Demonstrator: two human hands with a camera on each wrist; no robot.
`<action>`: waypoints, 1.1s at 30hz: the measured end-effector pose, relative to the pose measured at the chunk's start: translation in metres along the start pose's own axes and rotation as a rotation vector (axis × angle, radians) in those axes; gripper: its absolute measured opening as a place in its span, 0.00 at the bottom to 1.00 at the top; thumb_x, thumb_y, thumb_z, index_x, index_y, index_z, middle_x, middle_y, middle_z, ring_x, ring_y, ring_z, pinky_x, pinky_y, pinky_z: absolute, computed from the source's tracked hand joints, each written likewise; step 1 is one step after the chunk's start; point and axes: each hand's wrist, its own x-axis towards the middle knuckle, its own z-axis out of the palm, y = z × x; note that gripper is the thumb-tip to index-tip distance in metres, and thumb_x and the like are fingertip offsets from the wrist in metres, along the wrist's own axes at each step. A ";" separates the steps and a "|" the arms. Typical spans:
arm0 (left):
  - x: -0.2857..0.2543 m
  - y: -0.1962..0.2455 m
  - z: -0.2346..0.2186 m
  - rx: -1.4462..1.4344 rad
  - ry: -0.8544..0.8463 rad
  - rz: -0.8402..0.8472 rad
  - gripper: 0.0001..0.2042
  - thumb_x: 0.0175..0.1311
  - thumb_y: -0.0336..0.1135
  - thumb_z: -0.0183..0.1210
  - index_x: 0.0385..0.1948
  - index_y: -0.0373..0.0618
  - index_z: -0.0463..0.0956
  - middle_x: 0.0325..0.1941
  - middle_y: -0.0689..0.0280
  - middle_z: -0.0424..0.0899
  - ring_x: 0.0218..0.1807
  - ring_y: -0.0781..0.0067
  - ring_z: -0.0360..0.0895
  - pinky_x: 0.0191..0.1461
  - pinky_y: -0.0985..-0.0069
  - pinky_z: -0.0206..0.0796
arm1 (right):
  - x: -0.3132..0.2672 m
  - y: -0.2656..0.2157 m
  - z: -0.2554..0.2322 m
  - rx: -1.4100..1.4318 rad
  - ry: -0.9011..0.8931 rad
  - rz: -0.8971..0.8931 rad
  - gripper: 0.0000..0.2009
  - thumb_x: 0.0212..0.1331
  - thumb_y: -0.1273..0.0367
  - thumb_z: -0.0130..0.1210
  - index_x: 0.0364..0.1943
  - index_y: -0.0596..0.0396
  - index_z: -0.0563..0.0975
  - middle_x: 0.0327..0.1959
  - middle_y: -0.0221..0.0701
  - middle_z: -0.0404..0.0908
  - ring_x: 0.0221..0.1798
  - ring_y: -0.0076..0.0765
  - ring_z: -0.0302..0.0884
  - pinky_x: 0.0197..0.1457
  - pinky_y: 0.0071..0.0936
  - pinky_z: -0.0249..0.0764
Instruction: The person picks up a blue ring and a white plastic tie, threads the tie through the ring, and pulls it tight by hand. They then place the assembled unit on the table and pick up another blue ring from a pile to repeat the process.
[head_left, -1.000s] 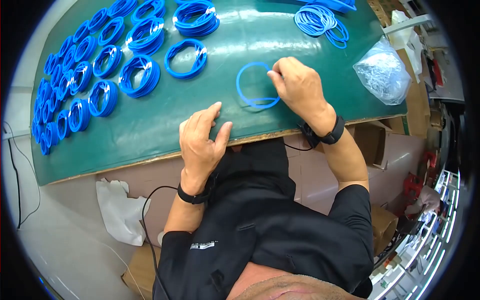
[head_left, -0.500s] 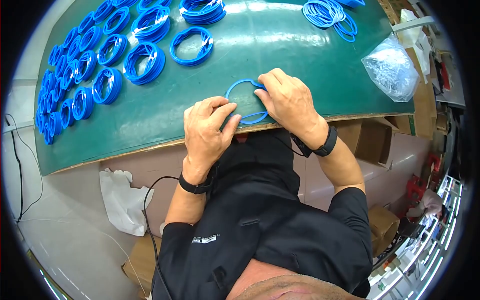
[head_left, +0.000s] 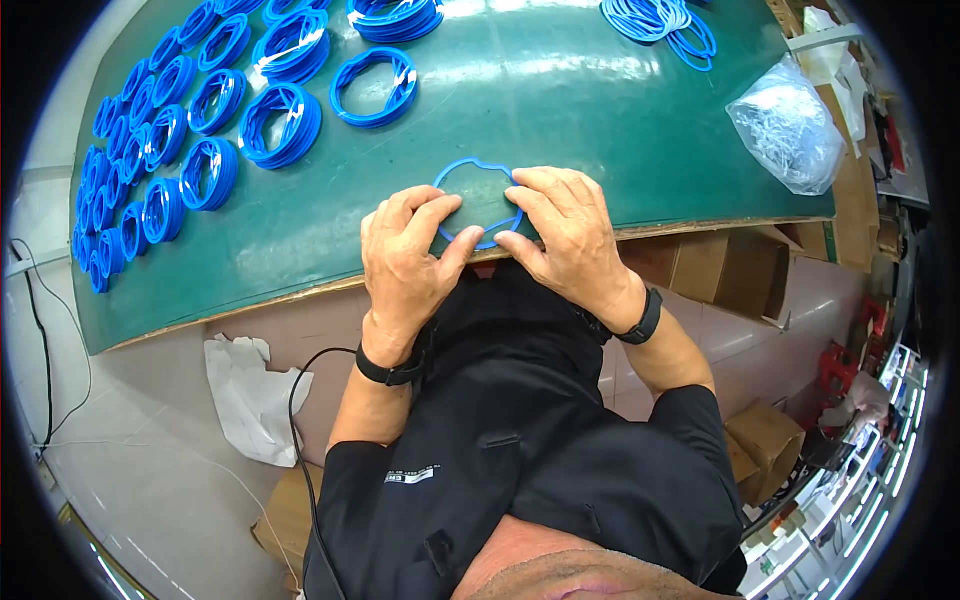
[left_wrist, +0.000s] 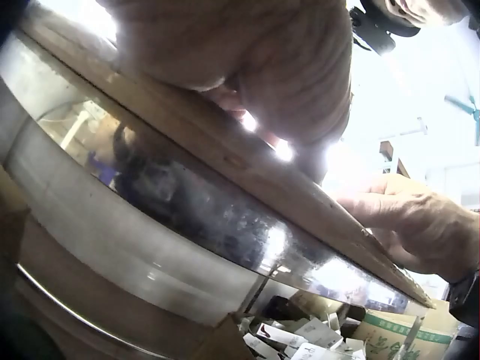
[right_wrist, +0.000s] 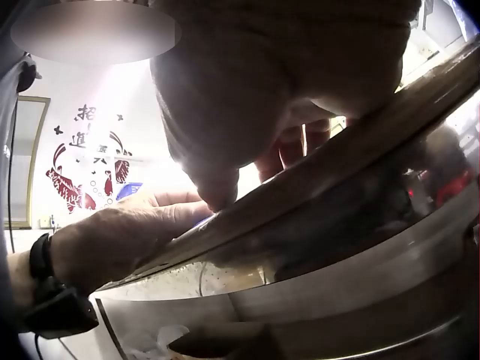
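A thin blue ring lies near the front edge of the green table, slightly bent at its top, with a strand crossing its lower part. My left hand pinches its left side between fingers and thumb. On the opposite side, my right hand grips it with curled fingers and thumb. Both thumbs are close together at the near side of the ring. In the left wrist view the left hand hides the ring behind it. The right wrist view shows the right hand over the table edge.
Rows of blue ring bundles cover the table's left side, the nearest single bundle just beyond my hands. Loose blue rings lie at the far right. A clear plastic bag sits on the right edge. Cardboard boxes stand below.
The right hand has brought the ring left and nearer the table's front edge. The left hand has moved right from beside it and taken hold of its left side.
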 end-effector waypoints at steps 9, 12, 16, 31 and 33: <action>0.008 0.002 -0.009 0.056 -0.108 -0.004 0.32 0.57 0.41 0.83 0.66 0.44 0.86 0.64 0.59 0.83 0.59 0.54 0.82 0.60 0.58 0.72 | 0.009 0.000 0.008 0.025 -0.016 -0.060 0.27 0.56 0.61 0.79 0.58 0.57 0.85 0.66 0.38 0.85 0.70 0.49 0.80 0.79 0.51 0.70; 0.014 0.003 -0.014 0.068 -0.166 -0.013 0.32 0.59 0.41 0.82 0.66 0.43 0.85 0.63 0.58 0.83 0.58 0.53 0.82 0.60 0.58 0.73 | 0.009 0.000 0.009 0.031 -0.021 -0.070 0.27 0.55 0.61 0.79 0.58 0.57 0.85 0.66 0.38 0.85 0.70 0.49 0.80 0.79 0.51 0.70; 0.019 0.001 -0.012 0.100 -0.173 -0.003 0.31 0.61 0.42 0.81 0.66 0.42 0.85 0.62 0.57 0.83 0.57 0.52 0.83 0.59 0.57 0.74 | 0.012 -0.001 0.012 0.026 -0.027 -0.096 0.27 0.55 0.61 0.79 0.58 0.57 0.85 0.65 0.38 0.85 0.70 0.49 0.80 0.79 0.52 0.70; 0.021 -0.007 -0.005 0.121 -0.088 0.044 0.25 0.61 0.40 0.81 0.60 0.45 0.88 0.57 0.57 0.85 0.52 0.51 0.85 0.55 0.56 0.78 | 0.012 -0.006 0.016 0.014 -0.079 -0.099 0.35 0.52 0.52 0.81 0.63 0.55 0.83 0.67 0.38 0.81 0.72 0.47 0.77 0.82 0.53 0.67; 0.021 -0.007 -0.004 0.123 -0.080 0.043 0.25 0.61 0.40 0.81 0.59 0.45 0.88 0.57 0.57 0.86 0.52 0.51 0.85 0.54 0.57 0.78 | 0.012 -0.006 0.015 0.011 -0.087 -0.103 0.38 0.51 0.50 0.81 0.64 0.55 0.83 0.68 0.37 0.81 0.72 0.47 0.77 0.82 0.53 0.66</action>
